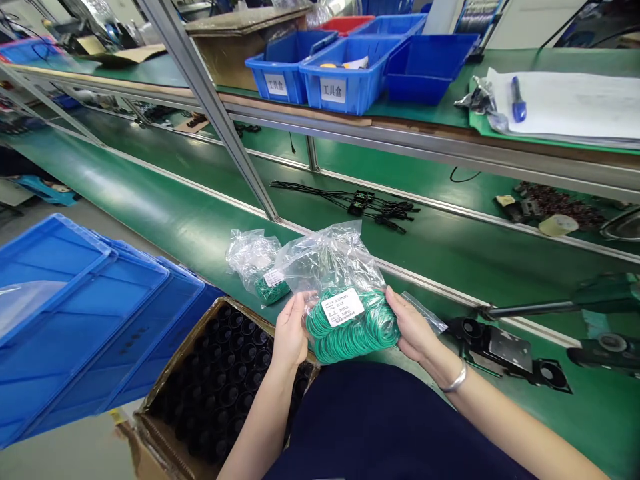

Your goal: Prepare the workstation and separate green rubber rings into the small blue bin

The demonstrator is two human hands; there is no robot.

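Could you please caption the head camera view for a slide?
Left hand and right hand hold a labelled bag of green rings over the green bench.

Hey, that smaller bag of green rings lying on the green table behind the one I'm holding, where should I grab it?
Pinch the smaller bag at its near end, where the green rings bunch, coming from above. The far part is loose crumpled plastic that would probably just stretch. Your left hand is nearest, though it holds the bigger bag.
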